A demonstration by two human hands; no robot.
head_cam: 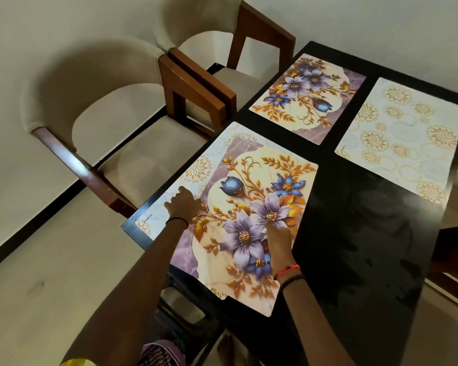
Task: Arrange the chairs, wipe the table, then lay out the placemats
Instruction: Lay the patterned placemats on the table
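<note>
On the black table (354, 247) a floral placemat (251, 207) with purple and blue flowers lies skewed over a pale placemat (196, 167) with gold medallions at the near left corner. My left hand (183, 204) presses on the pale mat at its left edge. On the floral mat rests my right hand (278, 244), fingers flat on a purple flower. A second floral placemat (307, 99) lies flat at the far left, and a second pale placemat (402, 138) lies at the far right.
Two beige cushioned chairs with brown wooden arms, one nearer (111, 122) and one farther (222, 48), stand along the table's left side against the white wall. A dark frame (180, 307) sits under the near table edge. My bare foot (226, 347) is on the floor.
</note>
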